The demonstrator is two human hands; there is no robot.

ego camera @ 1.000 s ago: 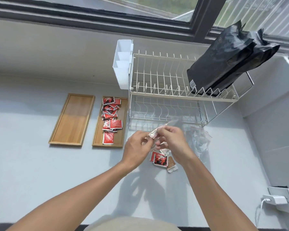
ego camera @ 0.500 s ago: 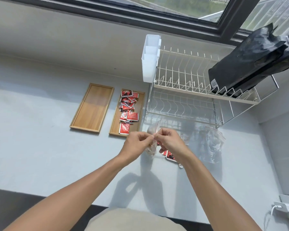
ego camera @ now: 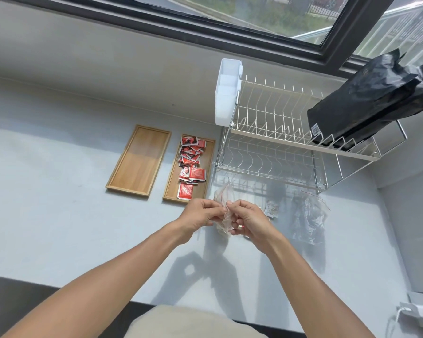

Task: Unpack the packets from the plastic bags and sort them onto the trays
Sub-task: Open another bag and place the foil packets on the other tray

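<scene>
Both hands — left hand (ego camera: 200,214) and right hand (ego camera: 248,219) — pinch a clear plastic bag (ego camera: 224,208) between them above the counter (ego camera: 59,215). Red packets (ego camera: 191,164) fill the right tray (ego camera: 172,191); the left tray (ego camera: 138,161) is bare — both toward the counter's far edge.

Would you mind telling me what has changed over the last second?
Both hands, left hand and right hand, kept pinching the clear plastic bag and lowered it slightly toward the counter. The red packets on the right tray and the left tray stayed put.
</scene>
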